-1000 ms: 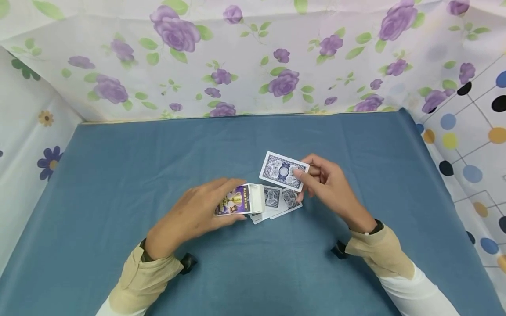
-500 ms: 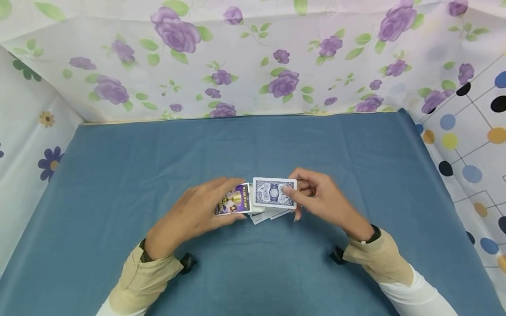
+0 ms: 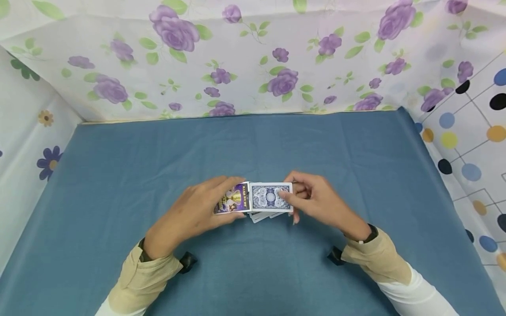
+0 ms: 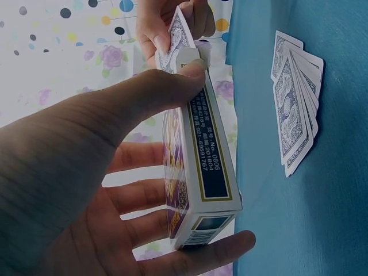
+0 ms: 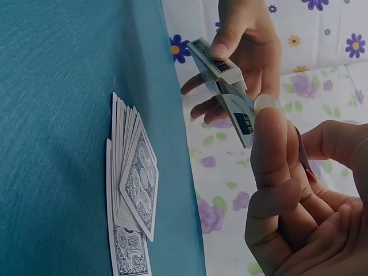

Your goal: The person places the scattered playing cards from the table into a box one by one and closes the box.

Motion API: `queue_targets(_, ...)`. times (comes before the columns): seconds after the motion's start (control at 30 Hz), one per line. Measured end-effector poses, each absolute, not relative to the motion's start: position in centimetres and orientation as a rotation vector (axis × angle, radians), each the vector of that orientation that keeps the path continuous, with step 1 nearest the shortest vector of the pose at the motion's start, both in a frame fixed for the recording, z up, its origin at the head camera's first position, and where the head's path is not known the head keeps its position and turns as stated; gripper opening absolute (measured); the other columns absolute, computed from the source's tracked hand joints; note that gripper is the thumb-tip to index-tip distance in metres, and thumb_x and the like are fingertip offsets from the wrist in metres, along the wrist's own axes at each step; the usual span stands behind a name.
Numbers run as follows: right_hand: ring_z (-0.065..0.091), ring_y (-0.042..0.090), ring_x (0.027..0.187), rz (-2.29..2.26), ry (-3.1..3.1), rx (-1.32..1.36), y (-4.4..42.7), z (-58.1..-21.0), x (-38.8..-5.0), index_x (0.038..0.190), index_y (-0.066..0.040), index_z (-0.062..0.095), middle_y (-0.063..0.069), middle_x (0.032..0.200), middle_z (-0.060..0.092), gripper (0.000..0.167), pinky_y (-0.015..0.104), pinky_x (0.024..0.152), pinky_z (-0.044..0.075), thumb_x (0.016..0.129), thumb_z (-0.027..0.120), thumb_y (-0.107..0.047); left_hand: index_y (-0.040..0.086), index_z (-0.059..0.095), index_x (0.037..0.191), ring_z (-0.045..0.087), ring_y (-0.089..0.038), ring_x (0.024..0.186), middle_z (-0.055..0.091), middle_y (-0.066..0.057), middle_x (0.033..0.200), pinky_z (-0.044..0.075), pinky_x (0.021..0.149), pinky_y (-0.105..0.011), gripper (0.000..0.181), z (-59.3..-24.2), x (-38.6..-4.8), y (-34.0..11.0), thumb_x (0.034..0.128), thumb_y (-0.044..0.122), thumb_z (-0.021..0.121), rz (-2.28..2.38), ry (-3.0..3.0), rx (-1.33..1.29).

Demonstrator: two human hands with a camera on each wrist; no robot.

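Counter (image 3: 253,272): draped in blue cloth with faint creases, stretching from the person's side back to the hangings.
Rear hanging (image 3: 245,48): white, printed with purple roses and green leaves, along the counter's far edge.
Right-side hanging (image 3: 466,149): white, with thin crossing lines and dots in black, blue, orange and yellow.
Left-side hanging (image 3: 23,114): white, scattered with flowers, a violet one and a small orange one among them.
Sleeves (image 3: 415,285): white, reaching in from the near edge, with beige cuffs over the wrists.
Left hand (image 3: 193,208): grips the box, thumb against one narrow side, the fingers somewhat spread round the other.
Right hand (image 3: 316,197): pinches the card, thumb on its patterned back, the fingers bent underneath.
Loose cards (image 4: 296,109): an uneven fan lying on the counter below the hands, blue-and-white backs showing; from above, the held card hides most of them.
Card box (image 3: 233,199): held up off the cloth, near the middle of the counter, its purple picture with a gold trophy facing up and its open end towards the right hand.
Held card (image 3: 270,197): back upward, lined up with the box, one short edge right at the opening; I can't tell how far in it goes, or whether others lie beneath.
Black wrist devices (image 3: 188,262): one by each cuff.
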State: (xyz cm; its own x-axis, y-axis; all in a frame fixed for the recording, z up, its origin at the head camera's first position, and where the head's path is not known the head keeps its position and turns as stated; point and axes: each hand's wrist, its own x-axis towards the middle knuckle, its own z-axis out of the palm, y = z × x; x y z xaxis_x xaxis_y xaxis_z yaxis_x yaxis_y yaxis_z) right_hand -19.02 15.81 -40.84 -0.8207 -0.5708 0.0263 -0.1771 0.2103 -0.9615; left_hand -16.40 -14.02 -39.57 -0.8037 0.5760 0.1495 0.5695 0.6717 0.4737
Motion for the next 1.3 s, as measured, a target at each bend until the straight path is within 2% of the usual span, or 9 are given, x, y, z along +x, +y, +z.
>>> queue_targets(0.17, 0.063, 0.027, 0.048, -1.61, 2.159, -0.651, 15.8, -40.9, -19.1, 0.1, -0.008, 0.066, 0.01, 0.062, 0.055, 0.008, 0.042, 0.045, 0.049, 0.099, 0.068, -0.016, 0.016, 0.054, 0.144, 0.06, -0.014, 0.093, 0.064, -0.006, 0.128, 0.05, 0.071, -0.033, 0.067, -39.6, -16.4, -14.0, 0.0876, 0.043, 0.08, 0.796, 2.861, 0.992)
queue_targets(0.5, 0.063, 0.03, 0.048, -1.634, 2.108, -0.613, 15.8, -41.1, -19.0, 0.103, -0.006, 0.065, 0.011, 0.062, 0.058, 0.009, 0.048, 0.047, 0.051, 0.101, 0.065, -0.015, 0.018, 0.053, 0.145, 0.061, -0.014, 0.096, 0.063, -0.005, 0.129, 0.051, 0.074, -0.033, 0.067, -39.4, -16.4, -13.8, 0.0886, 0.045, 0.078, 0.789, 2.847, 1.015)
queue_targets(0.93, 0.062, 0.029, 0.046, -1.637, 2.118, -0.589, 15.1, -41.5, -18.2, 0.101, -0.007, 0.063, 0.009, 0.06, 0.06, 0.007, 0.045, 0.044, 0.048, 0.1, 0.065, -0.013, 0.019, 0.054, 0.144, 0.061, -0.013, 0.096, 0.064, -0.005, 0.127, 0.051, 0.073, -0.032, 0.065, -39.5, -16.1, -13.5, 0.0893, 0.045, 0.077, 0.775, 2.84, 0.996)
queue_targets(1.2, 0.06, 0.025, 0.046, -1.642, 2.144, -0.599, 14.7, -41.8, -18.0, 0.111, -0.005, 0.057, 0.009, 0.06, 0.058, 0.016, 0.043, 0.047, 0.052, 0.1, 0.066, -0.013, 0.019, 0.053, 0.145, 0.062, -0.014, 0.098, 0.064, -0.005, 0.127, 0.052, 0.074, -0.034, 0.066, -39.7, -16.1, -13.3, 0.0893, 0.043, 0.077, 0.78, 2.836, 1.036)
queue_targets(1.3, 0.059, 0.027, 0.045, -1.642, 2.152, -0.595, 14.5, -41.9, -17.9, 0.114, -0.007, 0.055, 0.009, 0.06, 0.059, 0.02, 0.045, 0.047, 0.052, 0.099, 0.067, -0.014, 0.018, 0.053, 0.145, 0.062, -0.014, 0.098, 0.064, -0.005, 0.126, 0.052, 0.074, -0.034, 0.066, -39.8, -16.1, -13.2, 0.089, 0.043, 0.078, 0.779, 2.842, 1.045)
